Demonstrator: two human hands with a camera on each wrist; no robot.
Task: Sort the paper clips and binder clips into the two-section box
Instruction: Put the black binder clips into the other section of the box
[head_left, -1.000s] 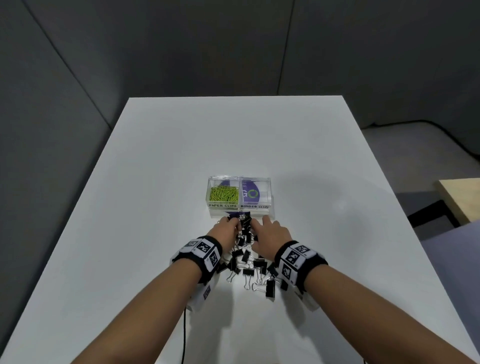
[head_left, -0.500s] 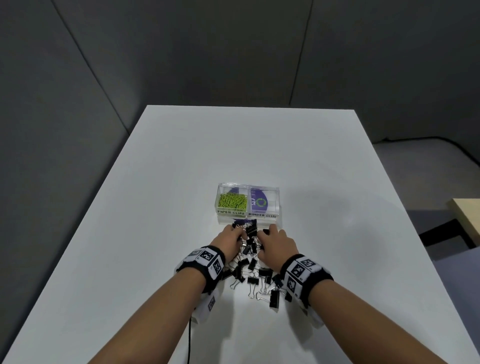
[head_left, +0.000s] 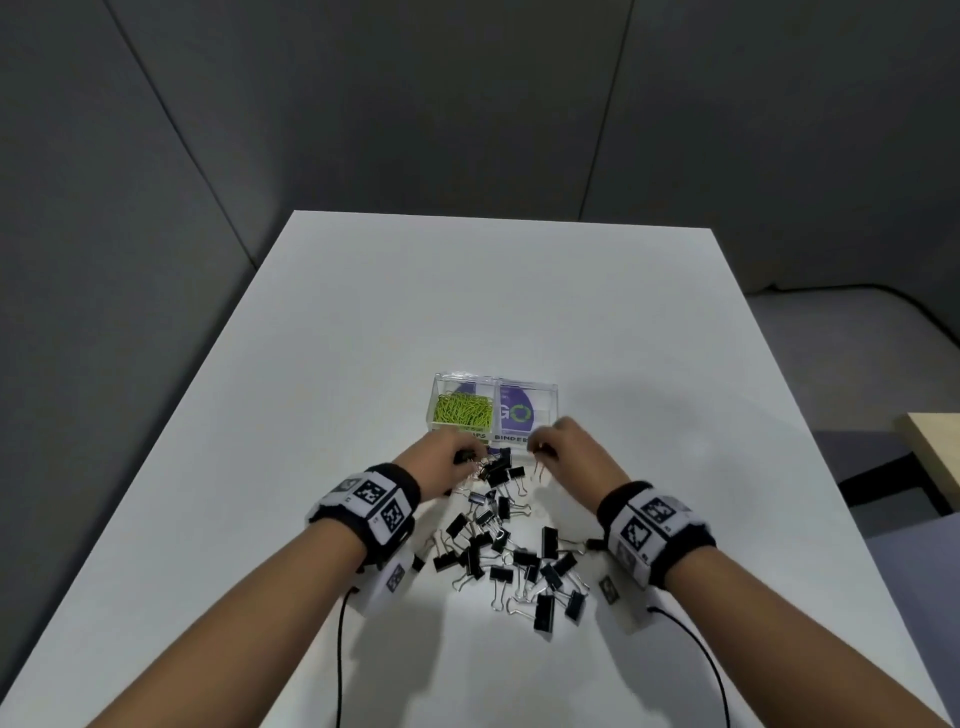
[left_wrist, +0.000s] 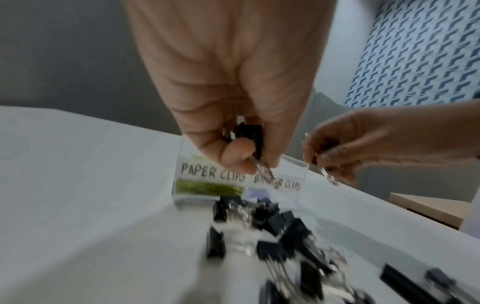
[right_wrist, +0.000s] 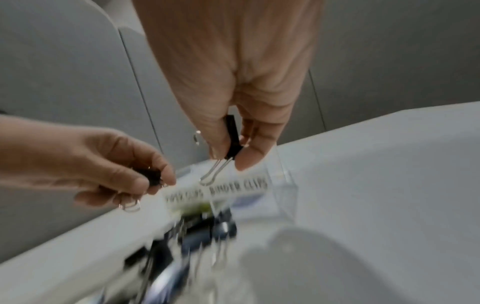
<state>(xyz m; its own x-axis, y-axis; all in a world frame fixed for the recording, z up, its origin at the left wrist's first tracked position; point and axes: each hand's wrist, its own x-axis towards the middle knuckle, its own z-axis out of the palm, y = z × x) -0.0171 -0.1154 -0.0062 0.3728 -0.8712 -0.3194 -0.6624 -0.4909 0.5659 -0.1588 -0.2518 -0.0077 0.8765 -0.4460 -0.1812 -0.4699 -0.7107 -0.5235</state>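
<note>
Both hands lifting binder clips toward the box

The left hand (head_left: 441, 460) and right hand (head_left: 571, 449) each pinch a binder clip in the grip; next, drop both into the box's (head_left: 545, 387) empty right section.

I seem to be in an office or a recording booth: dark grey padded partition panels (head_left: 218, 156) fill the upper frame behind my plain white rectangular table (head_left: 363, 322), grey carpet (head_left: 810, 353) lies at right, and a pale wooden desk corner (head_left: 935, 441) shows at the right edge.
</note>
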